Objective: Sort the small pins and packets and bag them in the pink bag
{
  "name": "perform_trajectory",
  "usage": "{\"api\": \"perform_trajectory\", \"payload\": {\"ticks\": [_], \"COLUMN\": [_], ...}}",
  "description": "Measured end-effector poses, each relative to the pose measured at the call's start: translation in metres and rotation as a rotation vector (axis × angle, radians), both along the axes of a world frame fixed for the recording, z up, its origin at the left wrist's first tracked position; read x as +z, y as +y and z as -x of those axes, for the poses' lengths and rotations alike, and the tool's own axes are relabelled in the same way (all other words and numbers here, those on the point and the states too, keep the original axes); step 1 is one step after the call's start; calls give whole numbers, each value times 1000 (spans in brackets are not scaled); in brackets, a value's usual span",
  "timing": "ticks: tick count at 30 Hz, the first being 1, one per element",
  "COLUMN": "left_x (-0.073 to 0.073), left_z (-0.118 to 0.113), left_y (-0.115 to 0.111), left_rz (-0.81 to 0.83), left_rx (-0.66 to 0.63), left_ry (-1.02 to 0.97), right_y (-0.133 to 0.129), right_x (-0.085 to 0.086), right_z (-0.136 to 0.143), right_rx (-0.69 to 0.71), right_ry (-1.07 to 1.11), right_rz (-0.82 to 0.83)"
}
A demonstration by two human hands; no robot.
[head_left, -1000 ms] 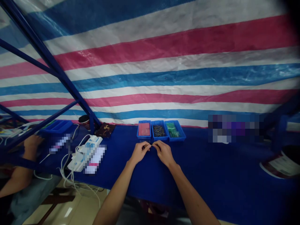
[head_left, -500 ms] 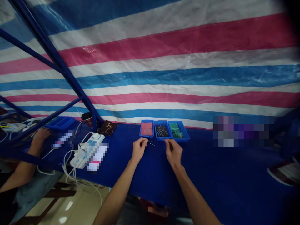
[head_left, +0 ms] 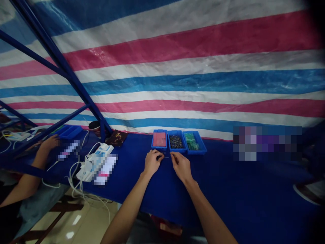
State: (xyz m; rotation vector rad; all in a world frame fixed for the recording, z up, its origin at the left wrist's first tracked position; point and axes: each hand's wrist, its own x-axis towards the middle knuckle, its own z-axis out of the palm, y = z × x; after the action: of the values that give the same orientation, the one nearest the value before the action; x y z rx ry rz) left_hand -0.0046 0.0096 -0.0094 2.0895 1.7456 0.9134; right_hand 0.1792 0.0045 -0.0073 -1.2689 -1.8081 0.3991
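My left hand [head_left: 152, 162] is closed in a pinch on a thin, pale metal pin [head_left: 166, 157], which points right. My right hand [head_left: 180, 166] is pinched too, its fingertips close to the pin's free end; whatever they hold is too small to make out. Just beyond the hands stand three blue bins side by side. Pinkish-red flat pieces [head_left: 159, 139] fill the left bin [head_left: 159, 148]. Many slim, dark metal pieces [head_left: 175, 141] lie in the middle bin [head_left: 177, 150]. Green pieces [head_left: 192, 141], perhaps in clear plastic, are in the right bin [head_left: 200, 151].
On the blue table [head_left: 243, 189], a white power strip [head_left: 101, 154] with tangled cables lies to the left, near a dark packet [head_left: 117, 138] and a cup [head_left: 94, 127]. A co-worker's hand [head_left: 50, 142] is at far left. A blue metal frame [head_left: 76, 88] slants down there.
My right hand has moved left, from below the right bins towards the pin. The left hand has shifted slightly, and the pin now lies more level. The co-worker's hand has moved up and right.
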Motion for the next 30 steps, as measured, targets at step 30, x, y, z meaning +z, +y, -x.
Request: {"api": "perform_trajectory", "payload": {"ticks": [30], "left_x": [7], "left_z": [-2], "left_y": [-8], "left_rz": [-88], "left_rx": [-223], "left_ry": [-318], "right_y": [-2], "right_x": [3], "right_z": [2], "right_rx": [177], "right_ry": [31], "right_rz": [32]}}
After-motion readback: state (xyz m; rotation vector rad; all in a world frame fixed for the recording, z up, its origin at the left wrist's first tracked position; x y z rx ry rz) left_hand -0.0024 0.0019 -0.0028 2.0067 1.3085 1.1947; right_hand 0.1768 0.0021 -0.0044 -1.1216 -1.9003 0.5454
